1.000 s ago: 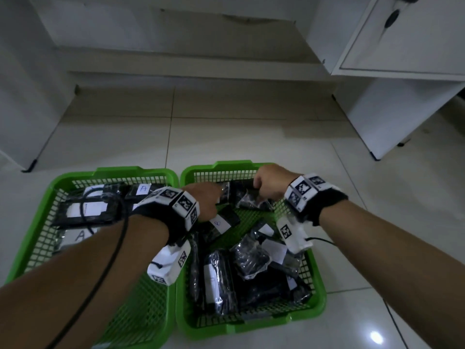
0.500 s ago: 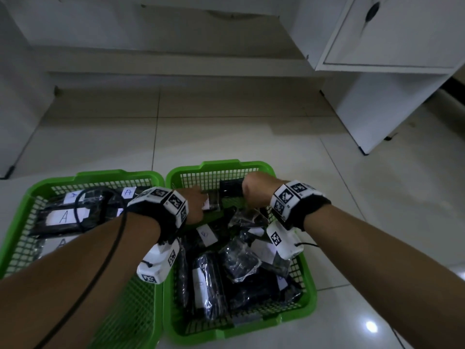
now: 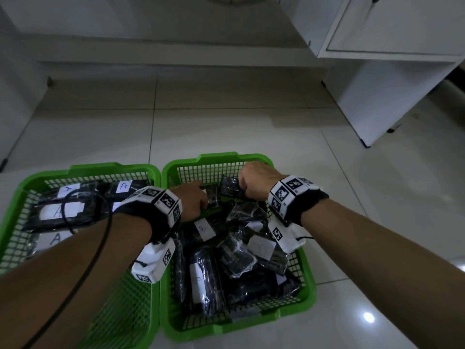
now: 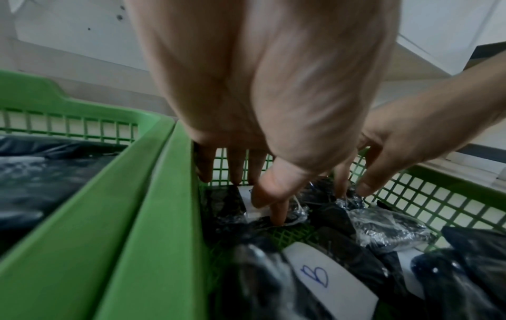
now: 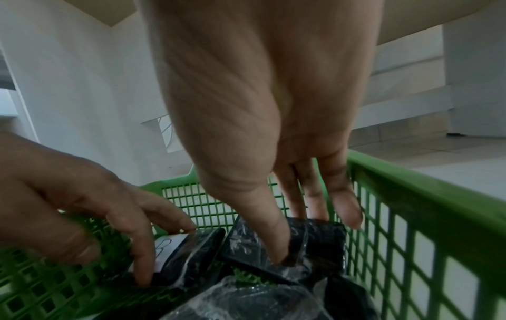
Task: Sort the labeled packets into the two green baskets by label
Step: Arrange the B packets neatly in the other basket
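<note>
Both hands have pushed farther toward the far wall of the right basket point(image 3: 310, 288) since a second ago, and the dark packet under the right hand, which lay low among the others then, now stands tipped up on its edge.

The right hand point(image 3: 256, 181) pinches that packet point(image 3: 230, 186) at the far end of the basket: the right wrist view shows the thumb pressed into its plastic wrap at the front and the fingers curled behind its top edge. The left hand point(image 3: 191, 200) grips a second packet point(image 3: 211, 195) just beside it, on the left; this one carries a white label, and the thumb and a finger close over the label while the other fingers reach behind it.

More dark packets in clear wrap fill the rest of the right basket, one near the middle with a label marked B point(image 3: 205, 229). The left basket point(image 3: 22, 187) touches the right one along their sides, and it holds packets with labels marked A point(image 3: 56, 211). Both baskets sit on a pale tiled floor point(image 3: 226, 132), with a white cabinet point(image 3: 392, 79) off to the right. A black cable point(image 3: 83, 270) runs along the left forearm.
</note>
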`<state>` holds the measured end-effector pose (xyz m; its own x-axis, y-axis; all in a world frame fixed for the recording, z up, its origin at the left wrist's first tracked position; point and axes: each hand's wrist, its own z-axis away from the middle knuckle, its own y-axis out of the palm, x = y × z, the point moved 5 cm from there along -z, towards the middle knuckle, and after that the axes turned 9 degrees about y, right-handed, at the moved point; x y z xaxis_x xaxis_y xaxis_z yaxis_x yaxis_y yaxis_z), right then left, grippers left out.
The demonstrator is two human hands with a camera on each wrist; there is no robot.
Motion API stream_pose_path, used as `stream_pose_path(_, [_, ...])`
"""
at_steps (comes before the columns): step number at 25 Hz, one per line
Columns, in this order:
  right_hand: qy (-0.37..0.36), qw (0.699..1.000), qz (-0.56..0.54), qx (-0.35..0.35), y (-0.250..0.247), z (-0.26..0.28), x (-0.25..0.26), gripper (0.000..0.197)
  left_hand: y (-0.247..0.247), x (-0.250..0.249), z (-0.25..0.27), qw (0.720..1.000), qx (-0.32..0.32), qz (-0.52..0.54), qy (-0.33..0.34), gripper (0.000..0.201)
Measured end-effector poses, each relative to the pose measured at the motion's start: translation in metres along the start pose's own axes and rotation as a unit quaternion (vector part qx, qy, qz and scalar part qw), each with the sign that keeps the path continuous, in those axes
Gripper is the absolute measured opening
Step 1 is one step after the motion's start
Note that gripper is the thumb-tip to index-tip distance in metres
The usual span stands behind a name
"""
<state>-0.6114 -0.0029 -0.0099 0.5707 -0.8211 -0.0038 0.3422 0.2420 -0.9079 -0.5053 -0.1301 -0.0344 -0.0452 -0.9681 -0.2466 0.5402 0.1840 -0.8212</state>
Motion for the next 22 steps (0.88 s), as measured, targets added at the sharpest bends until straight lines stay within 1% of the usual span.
stream_pose_path(2, [-0.007,1.0,0.015,0.025,0.004,0.003,0.003,0.011,0.0,0.003,0.001,1.0,0.001,-0.007,-0.001,0.038])
stream_pose_path(3, [-0.015,1.0,0.017,0.021,0.004,0.004,0.004,0.01,0.0,0.005,0.002,1.0,0.006,-0.02,0.004,0.04])
stream_pose_path(4, [-0.019,1.0,0.017,0.006,0.001,0.004,0.004,0.006,0.0,0.005,0.003,0.999,0.011,-0.044,0.01,0.042])
stream_pose_path(6, [-0.036,0.998,0.019,-0.049,-0.005,0.002,0.003,0.014,0.001,0.006,0.009,0.993,0.026,-0.114,0.008,0.05])
stream_pose_path(7, [-0.052,0.997,0.027,-0.059,-0.006,0.002,0.004,0.017,0.001,0.007,0.011,0.989,0.038,-0.142,0.003,0.054])
stream_pose_path(8, [-0.061,0.996,0.037,-0.047,-0.003,0.002,0.005,0.018,0.001,0.008,0.014,0.987,0.046,-0.151,0.0,0.056])
stream_pose_path(11, [-0.059,0.998,0.025,0.027,0.01,0.005,0.004,0.011,-0.003,0.014,0.02,0.993,0.052,-0.104,0.008,0.056])
stream_pose_path(13, [-0.048,0.997,0.012,0.054,0.009,0.004,0.002,0.011,-0.004,0.018,0.022,0.995,0.067,-0.074,0.004,0.059])
stream_pose_path(14, [-0.038,0.998,0.005,0.05,0.004,0.001,0.0,0.013,-0.004,0.018,0.022,0.995,0.074,-0.064,-0.002,0.059])
stream_pose_path(15, [-0.027,0.999,-0.001,0.034,-0.003,-0.003,-0.001,0.018,-0.005,0.018,0.023,0.995,0.079,-0.055,-0.007,0.059])
stream_pose_path(16, [-0.021,1.0,-0.007,0.01,-0.009,-0.008,-0.001,0.018,-0.006,0.017,0.023,0.995,0.081,-0.047,-0.012,0.058])
stream_pose_path(17, [-0.016,1.0,-0.002,-0.006,-0.013,-0.012,0.002,0.011,-0.006,0.016,0.023,0.996,0.082,-0.039,-0.016,0.057])
stream_pose_path(18, [-0.014,1.0,0.008,0.0,-0.013,-0.014,0.006,0.008,-0.007,0.015,0.023,0.996,0.082,-0.033,-0.019,0.057])
stream_pose_path(20, [-0.01,0.998,0.037,0.05,-0.004,-0.021,0.014,0.034,-0.007,0.014,0.023,0.996,0.079,-0.021,-0.021,0.058])
stream_pose_path(21, [-0.008,0.997,0.047,0.066,-0.001,-0.022,0.018,0.041,-0.007,0.015,0.024,0.997,0.075,-0.017,-0.021,0.058])
stream_pose_path(22, [-0.012,0.996,0.054,0.068,0.001,-0.023,0.02,0.044,-0.007,0.015,0.023,0.997,0.071,-0.013,-0.022,0.057])
